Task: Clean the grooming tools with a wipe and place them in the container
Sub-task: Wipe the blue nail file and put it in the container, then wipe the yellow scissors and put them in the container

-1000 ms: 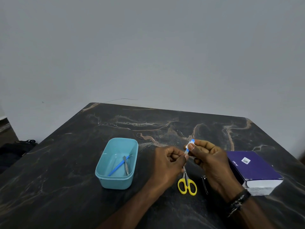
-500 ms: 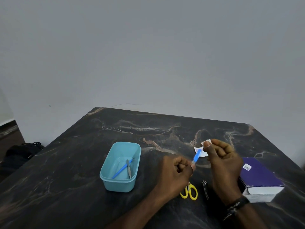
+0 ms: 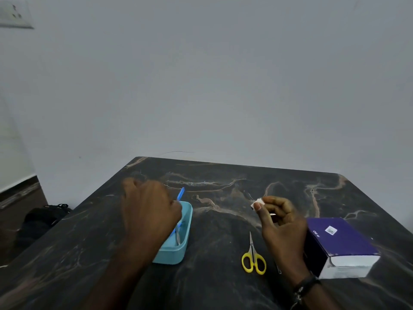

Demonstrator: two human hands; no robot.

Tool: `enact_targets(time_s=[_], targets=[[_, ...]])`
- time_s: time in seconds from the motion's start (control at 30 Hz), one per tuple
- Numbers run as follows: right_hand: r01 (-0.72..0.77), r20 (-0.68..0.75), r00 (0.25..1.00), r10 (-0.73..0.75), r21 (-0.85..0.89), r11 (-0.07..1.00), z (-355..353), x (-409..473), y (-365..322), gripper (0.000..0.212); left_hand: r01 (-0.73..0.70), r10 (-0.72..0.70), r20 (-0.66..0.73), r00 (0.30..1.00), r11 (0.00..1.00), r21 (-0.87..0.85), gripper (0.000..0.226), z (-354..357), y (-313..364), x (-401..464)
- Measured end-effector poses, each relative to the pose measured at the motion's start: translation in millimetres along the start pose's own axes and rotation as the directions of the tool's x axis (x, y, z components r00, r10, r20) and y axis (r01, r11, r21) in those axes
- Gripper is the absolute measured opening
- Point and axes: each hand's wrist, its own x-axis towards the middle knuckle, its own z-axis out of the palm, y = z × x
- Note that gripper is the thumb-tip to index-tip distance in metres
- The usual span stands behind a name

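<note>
Now the left hand [image 3: 149, 211] hangs over the teal container [image 3: 178, 249], its back toward the camera and blurred with motion. Its grip is clamped on a blue tool [image 3: 181, 193], whose thin end sticks up past the knuckles above the container's far rim. How the fingers lie round it is hidden by the back of the hand. Inside the container lie a second blue tool [image 3: 175, 230] and a slim metal tool [image 3: 178, 237], both partly covered by the hand.

To the right, the right hand [image 3: 281, 220] is raised above the bench [image 3: 223, 182], well apart from the container. Its thumb and fingers pinch a small white wipe [image 3: 258, 202], folded tight. A dark band sits on that wrist.

On the bench between the hands, nearer the right one, lie scissors [image 3: 253, 258] with yellow handles, blades pointing away from the person. Just beside them, mostly hidden under the right wrist, is a thin dark metal tool [image 3: 278, 268]; its kind cannot be told. A purple box [image 3: 339, 240] with a white end lies at the right, beside the right forearm. A dark bag [image 3: 42, 218] sits on the floor left of the bench, and a switch plate [image 3: 15, 15] is on the wall at upper left.
</note>
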Motion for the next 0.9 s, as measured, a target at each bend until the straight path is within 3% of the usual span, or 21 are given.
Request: enact_targets(time_s=[0.2, 0.3, 0.43, 0.5, 0.57, 0.6, 0.67, 0.7, 0.8, 0.83, 0.9], targets=[[0.253, 0.045, 0.967, -0.249, -0.156, 0.955, -6, 0, -8, 0.032, 0.097, -0.206, 0.305, 0.93, 0.936, 0.338, 0.024, 18, -2, 1], [0.272, 0.056, 0.962, -0.267, -0.157, 0.949, -8, 1, -6, 0.037, 0.061, -0.219, 0.364, 0.905, 0.915, 0.399, 0.037, 27, -3, 2], [0.29, 0.065, 0.957, -0.283, -0.157, 0.944, -11, 3, -2, 0.037, 0.061, -0.238, 0.389, 0.89, 0.908, 0.416, 0.036, 28, -4, -1], [0.296, 0.066, 0.955, -0.289, -0.159, 0.942, -11, 4, -1, 0.036, 0.065, -0.214, 0.334, 0.918, 0.911, 0.407, 0.039, 23, 0, -6], [0.303, 0.052, 0.953, -0.299, -0.164, 0.939, -11, 6, 0, 0.03, 0.038, -0.102, 0.178, 0.979, 0.944, 0.328, 0.036, 16, 6, -15], [0.308, 0.042, 0.951, -0.305, -0.167, 0.937, -11, 6, -1, 0.027, -0.028, 0.016, 0.055, 0.998, 0.973, 0.229, 0.029, 13, 12, -21], [0.308, 0.033, 0.951, -0.306, -0.16, 0.938, -11, 7, -1, 0.02, -0.248, 0.239, -0.184, 0.953, 0.968, -0.031, 0.012, 12, 28, -37], [0.299, 0.031, 0.954, -0.298, -0.154, 0.942, -11, 7, 0, 0.018, -0.317, 0.286, -0.209, 0.935, 0.938, -0.138, 0.007, 12, 38, -46], [0.279, 0.031, 0.96, -0.277, -0.155, 0.948, -12, 7, 3, 0.018, -0.292, 0.324, 0.095, 0.941, 0.923, -0.251, 0.012, 28, 69, -64], [0.279, 0.035, 0.96, -0.277, -0.157, 0.948, -12, 7, 3, 0.019, -0.265, 0.318, 0.241, 0.917, 0.937, -0.227, 0.014, 38, 77, -66], [0.285, 0.038, 0.958, -0.283, -0.163, 0.945, -13, 7, 3, 0.02, -0.225, 0.273, 0.527, 0.805, 0.962, -0.155, 0.026, 56, 88, -67]])
